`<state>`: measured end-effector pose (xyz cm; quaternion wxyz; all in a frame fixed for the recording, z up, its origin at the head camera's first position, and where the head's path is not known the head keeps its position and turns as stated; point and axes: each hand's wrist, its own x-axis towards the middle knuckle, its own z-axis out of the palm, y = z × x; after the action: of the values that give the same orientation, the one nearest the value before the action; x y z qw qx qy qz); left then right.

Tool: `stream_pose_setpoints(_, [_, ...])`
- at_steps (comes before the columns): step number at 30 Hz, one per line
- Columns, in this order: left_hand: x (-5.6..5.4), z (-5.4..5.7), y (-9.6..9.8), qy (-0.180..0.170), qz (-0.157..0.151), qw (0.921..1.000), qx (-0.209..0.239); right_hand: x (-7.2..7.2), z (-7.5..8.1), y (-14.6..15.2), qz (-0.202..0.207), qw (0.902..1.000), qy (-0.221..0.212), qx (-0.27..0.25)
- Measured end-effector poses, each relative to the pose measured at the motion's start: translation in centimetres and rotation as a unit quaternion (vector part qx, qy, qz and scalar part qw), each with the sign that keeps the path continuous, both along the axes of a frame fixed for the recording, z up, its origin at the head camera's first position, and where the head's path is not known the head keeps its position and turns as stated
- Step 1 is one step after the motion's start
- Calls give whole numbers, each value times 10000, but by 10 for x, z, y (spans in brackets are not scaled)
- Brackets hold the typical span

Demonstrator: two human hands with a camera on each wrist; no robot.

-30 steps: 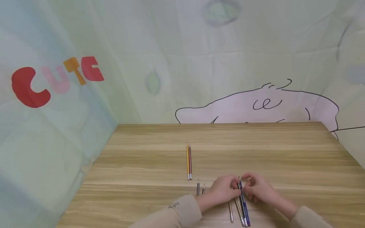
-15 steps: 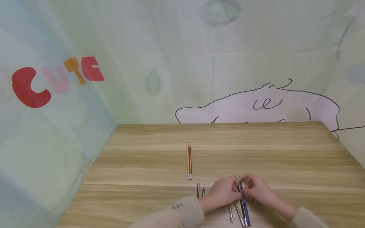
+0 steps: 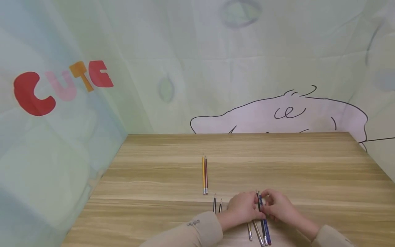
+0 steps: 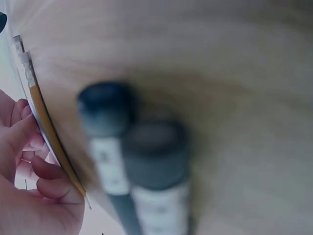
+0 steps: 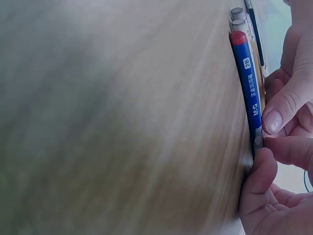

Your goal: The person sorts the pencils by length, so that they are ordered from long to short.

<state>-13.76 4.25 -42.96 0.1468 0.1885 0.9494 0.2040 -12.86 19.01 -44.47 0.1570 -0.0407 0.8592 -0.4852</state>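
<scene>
A loose row of pencils lies at the near right of the table in the head view, eraser ends toward me. Rightmost is a blue pencil with a red end, marked 2B in the right wrist view. My right hand pinches it near its tip end. From the other side my left hand holds the pencils, thumb across them. Beside the blue one lie a dark pencil and a gold one, upper parts partly behind the left thumb. A yellow pencil shows along the fingers in the left wrist view.
Two dark pencils lie partly behind my left sleeve; their blurred ends loom in the left wrist view. Farther back, a yellow pencil and a maroon pencil lie side by side on the wooden table.
My left hand has shifted slightly right, its thumb now farther across the pencils. The gold pencil's tip has come closer to the dark and blue ones. The right hand stays nearly in place.
</scene>
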Motion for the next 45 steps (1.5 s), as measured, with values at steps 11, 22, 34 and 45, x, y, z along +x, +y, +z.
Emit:
stream_pose_setpoints(11, [-2,3,-1,-126,49,9998,139,0,0,0,34,9999,122,104])
stream_pose_setpoints(22, [-6,3,-1,-148,40,9997,166,1,1,-4,-93,9988,213,427])
stream_pose_setpoints(34, [-5,4,0,39,114,9999,-27,3,4,-8,-173,9968,251,734])
stream_pose_setpoints(45, [-6,7,1,-44,171,9998,8,3,5,-9,-248,9938,229,1063])
